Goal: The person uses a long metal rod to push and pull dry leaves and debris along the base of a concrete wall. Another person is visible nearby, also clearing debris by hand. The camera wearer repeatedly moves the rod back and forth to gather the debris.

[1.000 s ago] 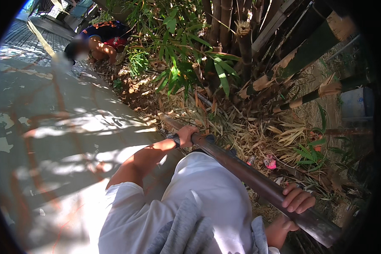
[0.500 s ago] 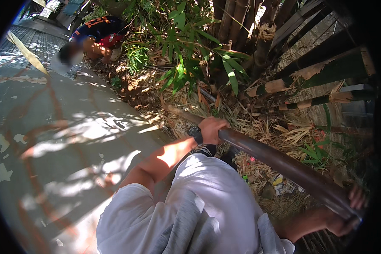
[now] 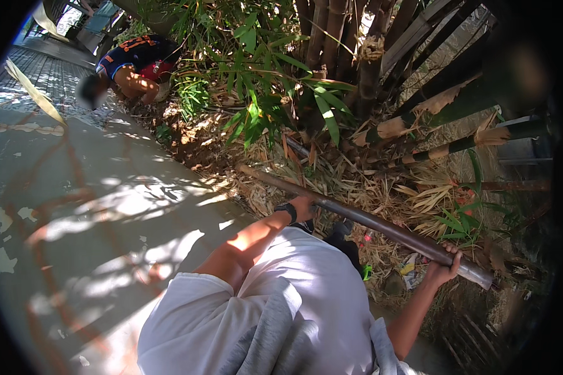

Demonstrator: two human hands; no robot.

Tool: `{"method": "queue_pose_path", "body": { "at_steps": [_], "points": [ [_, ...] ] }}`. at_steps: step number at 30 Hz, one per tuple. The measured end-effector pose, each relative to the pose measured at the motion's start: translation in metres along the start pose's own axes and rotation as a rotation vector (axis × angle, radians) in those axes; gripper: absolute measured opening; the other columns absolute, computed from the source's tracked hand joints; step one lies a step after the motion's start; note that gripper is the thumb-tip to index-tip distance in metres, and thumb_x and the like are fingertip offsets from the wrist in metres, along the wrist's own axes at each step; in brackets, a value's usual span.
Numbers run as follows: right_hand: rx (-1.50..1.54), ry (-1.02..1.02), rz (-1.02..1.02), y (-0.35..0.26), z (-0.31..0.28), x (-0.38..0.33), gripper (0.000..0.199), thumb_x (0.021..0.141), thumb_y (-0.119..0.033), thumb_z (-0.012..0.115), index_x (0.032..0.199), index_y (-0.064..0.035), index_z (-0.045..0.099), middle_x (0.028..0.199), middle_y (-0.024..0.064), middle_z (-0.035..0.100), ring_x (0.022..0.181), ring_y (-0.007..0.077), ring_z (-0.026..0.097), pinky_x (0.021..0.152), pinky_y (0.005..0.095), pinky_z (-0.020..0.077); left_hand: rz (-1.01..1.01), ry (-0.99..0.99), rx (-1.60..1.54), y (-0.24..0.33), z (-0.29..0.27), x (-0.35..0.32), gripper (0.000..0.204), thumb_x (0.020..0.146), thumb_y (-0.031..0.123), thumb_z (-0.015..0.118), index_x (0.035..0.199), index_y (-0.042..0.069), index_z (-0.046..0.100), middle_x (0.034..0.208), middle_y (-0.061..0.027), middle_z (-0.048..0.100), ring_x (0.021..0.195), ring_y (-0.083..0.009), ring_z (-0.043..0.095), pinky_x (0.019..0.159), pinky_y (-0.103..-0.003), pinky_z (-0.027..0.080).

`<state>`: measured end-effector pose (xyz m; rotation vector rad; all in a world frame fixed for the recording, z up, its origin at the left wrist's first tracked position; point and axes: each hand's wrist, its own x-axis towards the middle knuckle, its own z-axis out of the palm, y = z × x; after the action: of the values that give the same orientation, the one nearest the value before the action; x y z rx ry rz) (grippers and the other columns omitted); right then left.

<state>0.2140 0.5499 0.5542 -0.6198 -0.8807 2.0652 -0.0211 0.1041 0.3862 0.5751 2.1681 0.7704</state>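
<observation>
A long dark brown pole (image 3: 375,225) slants across in front of my body. Its thinner, paler end points up-left over the dry leaves, and its thicker, greyish end lies at the lower right. My left hand (image 3: 302,207), with a black watch (image 3: 286,211) on its wrist, grips the pole around its left part. Toward the thick end, my right hand (image 3: 445,265) is wrapped round it from below. Both arms reach forward past my white shirt (image 3: 319,275).
At the left runs a grey concrete surface (image 3: 94,212). Bamboo stems (image 3: 338,40) and green leaves (image 3: 256,106) stand ahead, with cut stalks (image 3: 456,147) at the right. Dry leaf litter (image 3: 350,181) covers the ground. Another person (image 3: 134,65) bends down at the far left.
The pole's thick end has come away from the right edge, up and inward, with my right hand on it. My left hand has moved slightly lower and left.
</observation>
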Motion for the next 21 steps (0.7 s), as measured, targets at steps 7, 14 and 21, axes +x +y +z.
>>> {"method": "queue_pose_path", "body": {
  "at_steps": [7, 14, 21],
  "points": [
    [-0.612, 0.984, 0.213, 0.034, -0.060, 0.068, 0.046, 0.098, -0.031, 0.061, 0.132, 0.0008, 0.055, 0.130, 0.0199, 0.055, 0.118, 0.0329, 0.054, 0.102, 0.0531, 0.0498, -0.488, 0.101, -0.032, -0.038, -0.031, -0.074, 0.062, 0.077, 0.034, 0.077, 0.131, 0.008, 0.062, 0.118, -0.0195, 0.070, 0.109, -0.0332, 0.067, 0.095, -0.040, 0.054],
    [-0.255, 0.544, 0.330, 0.016, 0.029, 0.091, 0.036, 0.092, -0.020, 0.066, 0.122, -0.0031, 0.055, 0.122, 0.0141, 0.054, 0.114, 0.0313, 0.055, 0.103, 0.0508, 0.0483, -0.631, 0.375, -0.479, -0.010, 0.001, -0.110, 0.066, 0.079, 0.031, 0.079, 0.134, 0.002, 0.059, 0.124, -0.0211, 0.068, 0.116, -0.0281, 0.065, 0.097, -0.037, 0.053],
    [-0.148, -0.793, 0.083, -0.007, 0.149, 0.010, 0.051, 0.076, -0.020, 0.087, 0.110, -0.0130, 0.050, 0.106, 0.0047, 0.054, 0.105, 0.0224, 0.054, 0.105, 0.0488, 0.0406, -0.477, 0.474, -0.066, 0.045, 0.004, -0.094, 0.096, 0.065, 0.030, 0.089, 0.148, 0.014, 0.043, 0.134, -0.0239, 0.057, 0.122, -0.0395, 0.058, 0.103, -0.045, 0.050]
  ]
}}
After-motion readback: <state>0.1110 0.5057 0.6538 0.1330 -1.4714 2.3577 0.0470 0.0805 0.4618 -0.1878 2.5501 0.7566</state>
